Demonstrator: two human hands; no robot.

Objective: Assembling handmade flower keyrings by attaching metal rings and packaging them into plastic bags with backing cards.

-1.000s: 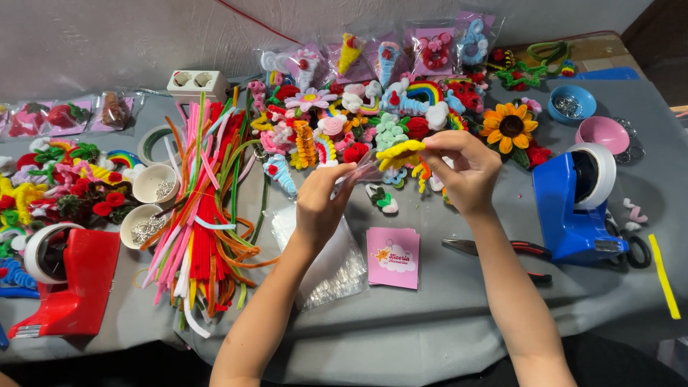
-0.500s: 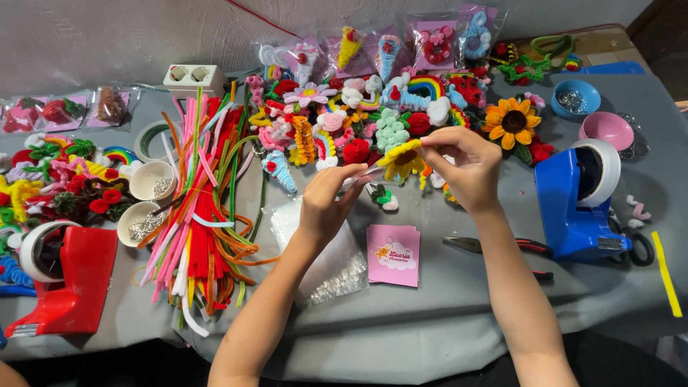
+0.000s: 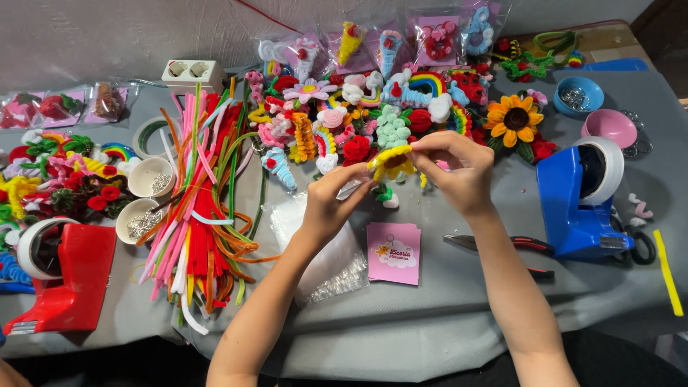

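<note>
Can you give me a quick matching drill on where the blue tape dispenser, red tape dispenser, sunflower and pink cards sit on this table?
Things:
1. blue tape dispenser
2. red tape dispenser
3. sunflower
4. pink cards

Places:
A. near table edge, far left
B. between the person's forearms
C. far side, beyond the right hand
D. right of the right forearm, beside the pliers

Pairs: 1-D, 2-A, 3-C, 4-B

table [image 3: 430, 337]: grey cloth cover | wall [image 3: 107, 36]: pale grey | light: even
</note>
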